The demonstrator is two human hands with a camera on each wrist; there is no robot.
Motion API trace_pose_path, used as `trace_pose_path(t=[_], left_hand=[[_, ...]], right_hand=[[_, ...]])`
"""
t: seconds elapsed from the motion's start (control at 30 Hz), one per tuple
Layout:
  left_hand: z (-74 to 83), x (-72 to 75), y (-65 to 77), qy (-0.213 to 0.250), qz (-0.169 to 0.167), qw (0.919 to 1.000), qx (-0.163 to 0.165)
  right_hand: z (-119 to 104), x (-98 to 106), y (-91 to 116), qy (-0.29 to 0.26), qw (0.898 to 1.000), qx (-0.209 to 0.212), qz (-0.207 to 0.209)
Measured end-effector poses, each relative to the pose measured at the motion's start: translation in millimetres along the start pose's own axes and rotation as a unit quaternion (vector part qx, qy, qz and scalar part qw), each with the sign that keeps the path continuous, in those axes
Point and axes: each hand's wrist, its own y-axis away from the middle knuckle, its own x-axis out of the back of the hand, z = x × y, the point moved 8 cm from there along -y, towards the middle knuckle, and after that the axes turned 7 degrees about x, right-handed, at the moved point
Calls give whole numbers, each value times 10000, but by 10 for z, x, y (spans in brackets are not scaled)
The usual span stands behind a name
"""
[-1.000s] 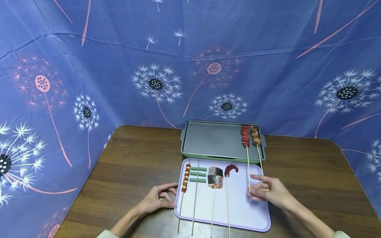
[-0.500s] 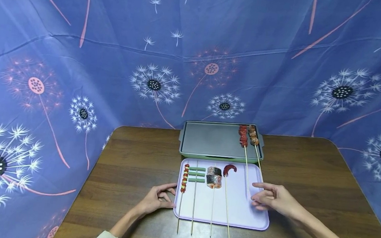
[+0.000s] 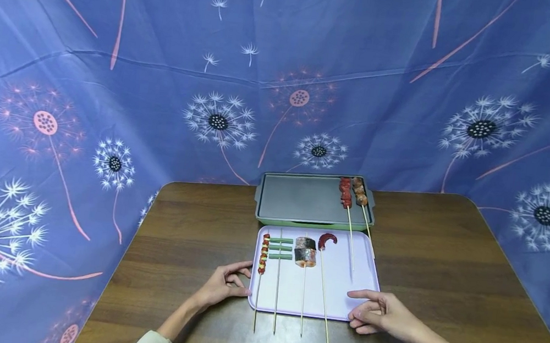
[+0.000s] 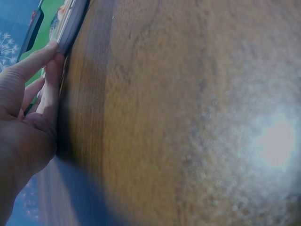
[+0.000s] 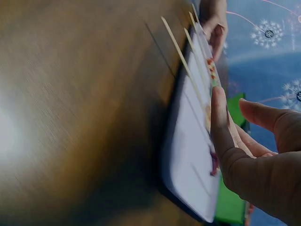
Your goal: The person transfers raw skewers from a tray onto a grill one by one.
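My left hand (image 3: 224, 285) holds the left edge of a pale purple tray (image 3: 336, 310); in the left wrist view its thumb and finger meet at the rim. Four kinds aside, several skewers lie on the tray: red and yellow-green pieces (image 3: 263, 254), green sticks (image 3: 281, 248), dark-skinned fish chunks (image 3: 305, 252), and a curled dark red piece (image 3: 326, 240). My right hand (image 3: 380, 314) is by the tray's near right corner, fingers loosely bent, holding nothing. A red meat skewer (image 3: 345, 194) and a browned meat skewer (image 3: 360, 192) lie on the griddle, sticks pointing toward me.
The dark grey griddle (image 3: 297, 196) with a green base stands directly behind the tray, side handles sticking out. Both sit on a brown wooden table (image 3: 201, 214). A blue dandelion-patterned cloth (image 3: 384, 121) hangs behind and at the sides.
My right hand has let go of the red meat skewer's stick and moved back toward the tray's near right corner. The left hand stays at the tray edge; the head view has shifted slightly.
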Motion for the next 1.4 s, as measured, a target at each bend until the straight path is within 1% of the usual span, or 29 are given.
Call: trace_pose_path(t=[0.17,0.27,0.5,0.67,0.77,0.87,1.07,1.27,1.4], left_hand=[[31,-1,-29,-46,-70,9996,-265],[40,-8,-21,-62,-108,9993,-344],[14,-15,11,-26,-69,9995,-304],[15,-21,12,-57,-66,9994,-327],[12,-15,5,-79,-22,9995,-292],[16,-11,2,-87,-6,9996,-286],[43,-51,-6,-43,-18,9992,-396],[66,-42,34,-13,-11,9988,-479],[65,-43,51,12,-25,9989,-467]], right_hand=[[236,-138,23,-251,9995,-186,22],[351,-222,39,-358,9991,-245,24],[530,-372,31,-409,9989,-227,74],[613,-431,-3,-492,9987,-149,53],[641,-443,-35,-529,9983,-187,156],[654,-449,-64,-568,9975,-323,284],[624,-412,-46,-705,9955,-439,466],[588,-373,-9,-712,9953,-428,490],[566,-348,46,-682,9960,-367,437]])
